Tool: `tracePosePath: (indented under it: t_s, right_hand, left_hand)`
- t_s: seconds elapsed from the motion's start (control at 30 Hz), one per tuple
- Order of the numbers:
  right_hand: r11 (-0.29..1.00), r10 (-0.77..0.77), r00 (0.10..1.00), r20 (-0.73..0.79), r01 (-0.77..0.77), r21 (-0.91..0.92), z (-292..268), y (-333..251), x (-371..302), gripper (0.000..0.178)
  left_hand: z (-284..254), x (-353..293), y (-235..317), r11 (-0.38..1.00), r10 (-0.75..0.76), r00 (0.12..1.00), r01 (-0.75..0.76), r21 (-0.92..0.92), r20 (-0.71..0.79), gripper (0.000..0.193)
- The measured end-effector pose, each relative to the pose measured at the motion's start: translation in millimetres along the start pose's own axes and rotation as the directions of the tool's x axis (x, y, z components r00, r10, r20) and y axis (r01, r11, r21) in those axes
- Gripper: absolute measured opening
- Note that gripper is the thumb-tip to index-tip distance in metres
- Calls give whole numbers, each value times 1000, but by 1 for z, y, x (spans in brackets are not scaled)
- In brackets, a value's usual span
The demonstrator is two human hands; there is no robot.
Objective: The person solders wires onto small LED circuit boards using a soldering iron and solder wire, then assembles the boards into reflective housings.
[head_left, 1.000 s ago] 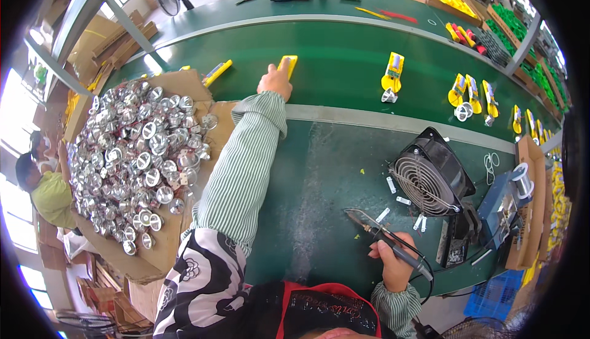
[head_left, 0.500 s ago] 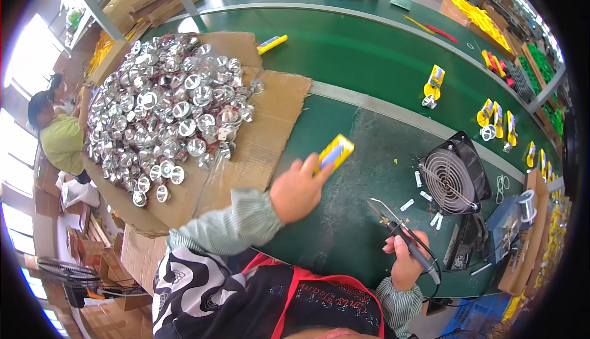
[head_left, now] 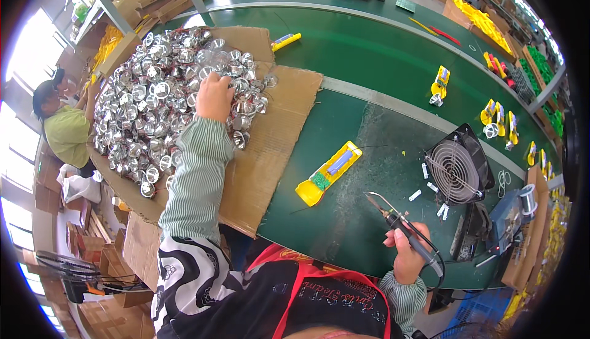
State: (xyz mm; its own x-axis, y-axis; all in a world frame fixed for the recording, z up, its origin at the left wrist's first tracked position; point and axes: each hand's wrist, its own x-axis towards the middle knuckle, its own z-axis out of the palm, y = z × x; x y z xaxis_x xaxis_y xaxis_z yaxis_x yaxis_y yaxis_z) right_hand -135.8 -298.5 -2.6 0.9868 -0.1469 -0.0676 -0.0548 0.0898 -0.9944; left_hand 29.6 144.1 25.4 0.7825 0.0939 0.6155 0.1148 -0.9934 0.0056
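My left hand reaches into the heap of silvery lamp reflectors on the cardboard. Its fingers are bent down among them; the fingertips and whatever they pinch are hidden. Held in my right hand is a soldering iron, its bare tip pointing up and to the left over the bench, with a thin curved metal tube alongside. Between my hands an open yellow torch housing lies on the green bench, holding a small green circuit board and a blue cylindrical cell. Thin wires stick out of it.
A black fan with a wire guard stands at the right, small white pieces beside it. Further right are a solder spool and a blue box. More yellow housings lie across the green belt. Two people sit at far left.
My left hand has let go of the yellow housing, now lying on the bench, and moved left into the reflector heap. My right hand still holds the soldering iron, nearly in place.
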Motion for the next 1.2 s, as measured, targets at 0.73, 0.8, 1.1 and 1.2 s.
tracePosePath:
  t_s: [0.73,0.8,1.1,1.2]
  right_hand:
    - [1000,4,960,279,4,-30,34,1,20,17]
    - [999,36,951,308,-27,-33,41,5,24,18]
    - [991,123,946,301,-133,14,56,17,31,17]
    - [989,136,942,308,-147,13,58,17,33,17]
  left_hand:
    - [-39,-121,139,699,338,800,138,-702,495,8]
    - [-33,-124,140,693,349,806,122,-710,478,8]
    - [-32,-124,137,659,368,781,164,-734,505,9]
    - [-32,-123,137,652,376,777,166,-740,506,9]
